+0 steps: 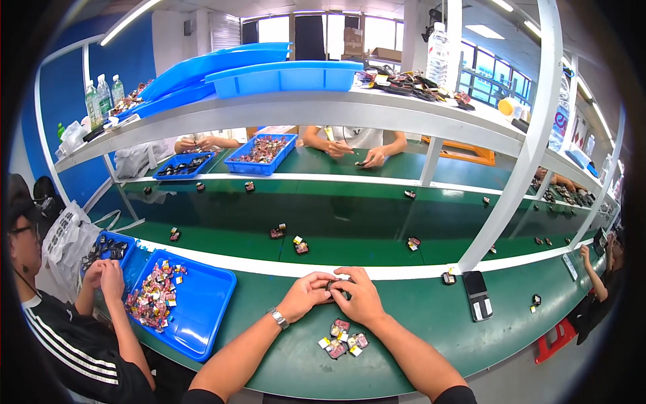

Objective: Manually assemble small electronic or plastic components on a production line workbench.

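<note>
Over the green bench (404, 350), my left hand (303, 297) and my right hand (361, 299) meet with fingers curled together. Between the fingertips of both is a small dark part (331, 287), mostly covered by the fingers. It looks like the small dark casings nearby, though its details are too small to make out. Just below my hands lies a little cluster of dark casings (336, 350) with reddish pieces and yellow-and-white tags. A metal-band watch (278, 318) is on my left wrist.
To the left stands a blue tray (208, 306) with many reddish tagged pieces. A co-worker's hands (108, 277) work beside it. A black flat case (476, 289) lies right. Beyond a white rail (235, 262), casings (301, 245) dot a green belt. A white post (501, 209) supports the shelf (269, 108).
</note>
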The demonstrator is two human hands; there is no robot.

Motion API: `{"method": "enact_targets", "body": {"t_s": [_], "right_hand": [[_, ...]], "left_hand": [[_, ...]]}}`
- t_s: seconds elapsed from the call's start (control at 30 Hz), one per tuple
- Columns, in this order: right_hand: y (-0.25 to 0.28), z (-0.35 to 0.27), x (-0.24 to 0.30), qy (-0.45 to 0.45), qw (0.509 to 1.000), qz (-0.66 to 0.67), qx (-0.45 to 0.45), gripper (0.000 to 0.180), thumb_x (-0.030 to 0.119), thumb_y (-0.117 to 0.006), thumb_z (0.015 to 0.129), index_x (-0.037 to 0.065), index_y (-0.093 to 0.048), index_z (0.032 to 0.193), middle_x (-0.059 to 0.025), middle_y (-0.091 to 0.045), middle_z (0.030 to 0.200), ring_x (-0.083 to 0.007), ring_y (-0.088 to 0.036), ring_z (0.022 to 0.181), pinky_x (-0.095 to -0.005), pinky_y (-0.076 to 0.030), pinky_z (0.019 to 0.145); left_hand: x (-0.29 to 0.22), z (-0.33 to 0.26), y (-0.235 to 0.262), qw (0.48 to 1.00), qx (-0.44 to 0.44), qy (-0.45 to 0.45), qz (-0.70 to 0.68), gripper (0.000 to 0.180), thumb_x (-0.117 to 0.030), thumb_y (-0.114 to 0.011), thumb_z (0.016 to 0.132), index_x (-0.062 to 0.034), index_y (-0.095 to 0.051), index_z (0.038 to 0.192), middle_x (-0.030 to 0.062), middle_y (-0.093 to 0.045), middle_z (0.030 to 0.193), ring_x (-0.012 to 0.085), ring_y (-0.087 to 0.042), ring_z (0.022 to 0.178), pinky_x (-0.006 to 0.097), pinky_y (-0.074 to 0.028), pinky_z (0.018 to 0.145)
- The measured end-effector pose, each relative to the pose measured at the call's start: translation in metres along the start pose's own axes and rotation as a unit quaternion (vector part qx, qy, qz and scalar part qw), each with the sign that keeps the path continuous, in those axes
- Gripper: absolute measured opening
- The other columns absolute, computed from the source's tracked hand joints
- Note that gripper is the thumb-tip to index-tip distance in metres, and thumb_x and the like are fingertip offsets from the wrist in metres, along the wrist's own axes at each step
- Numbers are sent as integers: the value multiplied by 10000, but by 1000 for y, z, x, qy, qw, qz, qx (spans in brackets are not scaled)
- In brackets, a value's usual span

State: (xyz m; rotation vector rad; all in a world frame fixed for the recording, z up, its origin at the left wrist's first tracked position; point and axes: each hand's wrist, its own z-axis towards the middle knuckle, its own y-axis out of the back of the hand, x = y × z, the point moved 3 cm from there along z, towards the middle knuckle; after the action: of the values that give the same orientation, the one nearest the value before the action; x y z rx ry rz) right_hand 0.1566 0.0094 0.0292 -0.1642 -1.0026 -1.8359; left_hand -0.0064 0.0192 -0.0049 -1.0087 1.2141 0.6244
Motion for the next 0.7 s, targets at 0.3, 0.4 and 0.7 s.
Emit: {"method": "enact_targets", "body": {"t_s": [0.3, 0.4, 0.7], "right_hand": [[7, 0, 2, 31, 997, 52, 45, 69, 69, -697, 761, 63, -677, 826, -82, -611, 1155, -291, -550, 1096, -383, -464, 926], [8, -1, 2, 18, 996, 68, 45, 77, 73, -700, 761, 68, -676, 834, -80, -609, 1162, -294, -546, 1100, -379, -464, 926], [-3, -7, 1, -6, 1000, 16, -4, 99, 69, -709, 771, 60, -698, 869, -86, -612, 1151, -277, -552, 1086, -362, -507, 869]], "left_hand": [[0, -1, 3, 999, 10, 38, -30, 308, 22, -517, 937, -20, -491, 1242, 79, -597, 1179, 161, -596, 1104, 343, -518, 963], [-1, 0, 1, 999, 6, 44, -31, 295, 15, -517, 942, -29, -497, 1233, 63, -603, 1150, 156, -601, 1087, 344, -514, 965], [-1, 0, 3, 999, -2, 36, -13, 271, -15, -465, 977, -33, -498, 1246, 103, -565, 1278, 167, -582, 1138, 323, -516, 948]]}}
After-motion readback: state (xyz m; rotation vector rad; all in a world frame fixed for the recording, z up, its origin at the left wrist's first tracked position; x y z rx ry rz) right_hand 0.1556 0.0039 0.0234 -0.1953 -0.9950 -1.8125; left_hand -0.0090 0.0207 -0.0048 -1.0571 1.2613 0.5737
